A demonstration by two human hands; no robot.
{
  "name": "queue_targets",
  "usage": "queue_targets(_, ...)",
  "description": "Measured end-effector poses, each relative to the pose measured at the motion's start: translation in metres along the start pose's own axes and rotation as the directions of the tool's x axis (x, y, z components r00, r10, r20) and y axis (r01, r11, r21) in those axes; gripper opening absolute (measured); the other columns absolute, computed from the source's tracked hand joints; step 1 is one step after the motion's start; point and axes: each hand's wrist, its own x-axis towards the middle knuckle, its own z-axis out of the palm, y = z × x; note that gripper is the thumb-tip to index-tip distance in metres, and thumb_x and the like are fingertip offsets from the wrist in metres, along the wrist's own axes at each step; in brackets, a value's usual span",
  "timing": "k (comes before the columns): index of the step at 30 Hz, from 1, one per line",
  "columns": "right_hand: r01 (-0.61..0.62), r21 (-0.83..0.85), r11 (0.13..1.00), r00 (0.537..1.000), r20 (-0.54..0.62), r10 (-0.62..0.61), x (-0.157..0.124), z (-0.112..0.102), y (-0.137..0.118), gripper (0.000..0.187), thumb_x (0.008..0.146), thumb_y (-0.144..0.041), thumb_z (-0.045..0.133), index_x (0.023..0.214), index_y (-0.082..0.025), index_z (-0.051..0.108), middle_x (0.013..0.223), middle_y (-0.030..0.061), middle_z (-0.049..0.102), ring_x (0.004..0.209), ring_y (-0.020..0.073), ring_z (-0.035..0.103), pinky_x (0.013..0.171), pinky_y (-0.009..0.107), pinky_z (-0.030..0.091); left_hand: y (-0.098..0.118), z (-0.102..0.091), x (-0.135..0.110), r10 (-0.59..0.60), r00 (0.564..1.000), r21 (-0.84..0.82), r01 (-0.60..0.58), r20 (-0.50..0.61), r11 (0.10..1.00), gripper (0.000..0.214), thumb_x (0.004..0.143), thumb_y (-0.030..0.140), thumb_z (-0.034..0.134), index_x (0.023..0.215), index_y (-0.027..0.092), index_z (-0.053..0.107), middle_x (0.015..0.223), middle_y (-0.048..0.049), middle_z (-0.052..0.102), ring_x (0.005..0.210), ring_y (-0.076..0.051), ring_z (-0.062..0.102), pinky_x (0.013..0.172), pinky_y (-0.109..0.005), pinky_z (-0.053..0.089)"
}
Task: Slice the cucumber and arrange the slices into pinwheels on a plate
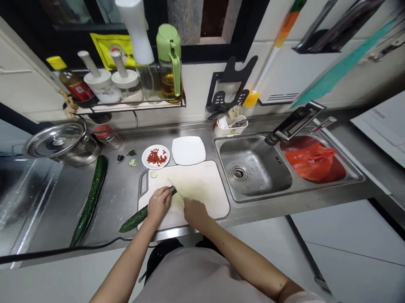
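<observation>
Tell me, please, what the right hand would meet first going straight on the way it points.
Beyond its knife, the right hand would probably meet the cucumber under the left hand, though depth is unclear.

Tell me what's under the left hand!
A cucumber, lying partly on the cutting board. It sticks out on both sides of the left hand, but its middle is covered and can't be seen.

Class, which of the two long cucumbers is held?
The cucumber in the left hand, overhanging the cutting board; the other cucumber lies untouched on the counter.
</observation>
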Motion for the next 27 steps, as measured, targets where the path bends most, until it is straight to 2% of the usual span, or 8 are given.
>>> queue_targets(6,0.028,0.01,1.0,1.0,-0.006,-0.028,0.013,-0.001,-0.002,0.028,0.09,-0.013,0.035,0.112,-0.013,0.052,0.096,0.0152,0.067,0.095,0.0231,0.065,0.077,0.032,0.048,0.001,-0.001,0.001,0.0,1.0,-0.007,0.0,0.003,1.0,0.026,0.09,0.022,0.047,0.106,0.025,0.067,0.107,-0.0039,0.067,0.096,-0.018,0.06,0.086,-0.033,0.05)
queue_targets(14,0.011,0.042,0.999,1.0,0.011,-0.011,0.009,0.0,0.001,0.027,0.089,-0.012,0.037,0.11,-0.013,0.054,0.097,0.0149,0.067,0.093,0.023,0.065,0.077,0.032,0.048,-0.001,-0.001,0.002,0.003,1.0,-0.022,-0.003,0.012,1.0,0.026,0.089,0.023,0.047,0.106,0.025,0.067,0.106,-0.0044,0.068,0.096,-0.019,0.061,0.087,-0.034,0.05)
queue_targets(22,0.062,0.03,0.998,0.996,-0.065,-0.06,0.028,0.005,-0.003,0.029,0.089,-0.012,0.035,0.109,-0.009,0.056,0.095,0.0175,0.067,0.09,0.0234,0.066,0.075,0.033,0.049,-0.001,0.0,0.002,-0.009,1.0,-0.016,0.009,0.015,1.0,0.025,0.089,0.023,0.047,0.104,0.025,0.068,0.107,-0.0041,0.068,0.097,-0.019,0.061,0.086,-0.034,0.05)
queue_targets(27,0.061,0.046,0.997,0.994,-0.098,-0.056,0.031,0.008,-0.004,0.029,0.089,-0.012,0.035,0.108,-0.012,0.056,0.092,0.0144,0.067,0.09,0.0225,0.066,0.075,0.032,0.049,0.001,-0.002,0.002,-0.009,1.0,-0.019,0.01,0.024,1.0,0.026,0.09,0.024,0.046,0.105,0.025,0.067,0.107,-0.0041,0.068,0.096,-0.019,0.061,0.086,-0.034,0.05)
